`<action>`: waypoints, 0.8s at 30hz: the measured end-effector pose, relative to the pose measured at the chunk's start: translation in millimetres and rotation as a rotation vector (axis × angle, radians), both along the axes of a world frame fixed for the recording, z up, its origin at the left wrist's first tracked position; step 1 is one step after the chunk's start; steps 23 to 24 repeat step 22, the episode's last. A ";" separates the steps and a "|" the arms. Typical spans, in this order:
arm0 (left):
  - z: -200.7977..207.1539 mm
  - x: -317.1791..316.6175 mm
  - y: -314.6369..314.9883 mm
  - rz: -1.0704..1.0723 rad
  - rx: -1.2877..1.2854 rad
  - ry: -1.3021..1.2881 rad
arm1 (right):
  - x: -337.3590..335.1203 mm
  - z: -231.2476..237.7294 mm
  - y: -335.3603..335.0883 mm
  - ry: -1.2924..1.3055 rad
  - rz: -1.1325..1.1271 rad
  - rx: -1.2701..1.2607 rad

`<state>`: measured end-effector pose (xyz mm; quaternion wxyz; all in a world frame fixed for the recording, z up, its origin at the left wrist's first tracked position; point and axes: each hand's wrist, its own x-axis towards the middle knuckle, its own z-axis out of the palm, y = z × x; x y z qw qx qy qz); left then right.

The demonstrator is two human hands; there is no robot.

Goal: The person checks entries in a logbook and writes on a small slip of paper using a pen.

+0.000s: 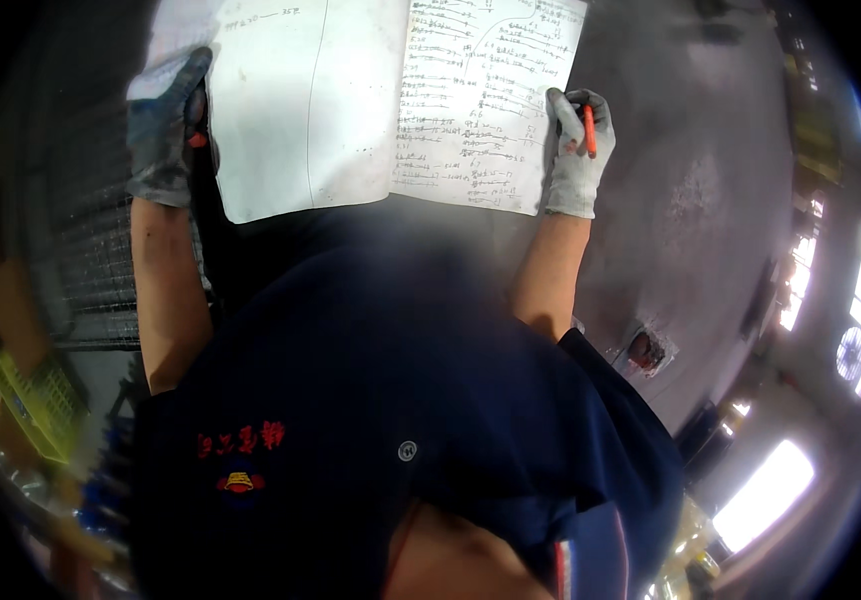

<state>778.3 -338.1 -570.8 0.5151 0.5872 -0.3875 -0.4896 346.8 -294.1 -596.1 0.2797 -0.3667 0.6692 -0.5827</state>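
An open notebook [268,150] spreads out in front of me, its left page mostly blank, with a line running down it. Dense handwriting, much of it crossed out, fills the right page. My left hand [162,130], in a dirty grey work glove, grips the notebook's left edge with the thumb along the page side. At the right edge is my right hand [582,150] in a pale, stained glove. Its fingers are curled round a red-orange pen [590,132], which points toward me. Whether this hand also grips the page edge is hard to see.
On the left stands a dark ribbed surface [95,250], with a yellow plastic crate [35,405] nearer me. Grey floor [690,200] stretches off to the right, with a rusty, broken patch [647,348] on it. Bright windows [765,495] and a round fan [852,352] show at the far right.
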 end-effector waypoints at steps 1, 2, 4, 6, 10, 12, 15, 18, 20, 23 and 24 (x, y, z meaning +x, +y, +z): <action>-3.9 2.3 -1.6 0.029 0.009 -0.017 | 0.3 -0.1 0.1 -0.014 0.006 -0.004; -6.8 3.5 -2.6 0.057 0.017 -0.035 | 1.0 0.5 0.3 -0.013 0.003 -0.004; -8.5 2.8 -3.3 0.059 -0.006 -0.030 | 2.8 2.3 0.5 -0.019 0.013 0.006; -9.2 2.0 -3.8 0.060 -0.030 -0.026 | 3.4 2.0 1.2 -0.042 0.013 -0.005; -6.9 0.4 -2.2 0.062 -0.019 0.011 | 6.0 2.3 1.8 -0.102 0.026 -0.013; -3.2 -2.0 -1.6 0.053 -0.019 0.037 | 6.1 0.4 1.2 -0.117 0.026 -0.024; 3.0 -6.5 -1.7 0.070 0.033 -0.017 | 2.2 -2.9 1.3 -0.122 0.019 -0.037; 1.3 -3.2 -1.0 0.073 0.036 -0.009 | 0.3 -5.3 1.2 -0.108 0.023 -0.037; -7.5 4.8 -2.4 0.023 0.011 -0.027 | 0.1 -5.2 1.1 -0.101 0.028 -0.035; -10.2 4.8 -2.3 0.049 0.018 -0.029 | 0.1 -4.9 1.0 -0.082 0.016 0.007; -10.2 4.8 -2.3 0.049 0.018 -0.029 | 0.1 -4.9 1.0 -0.082 0.016 0.007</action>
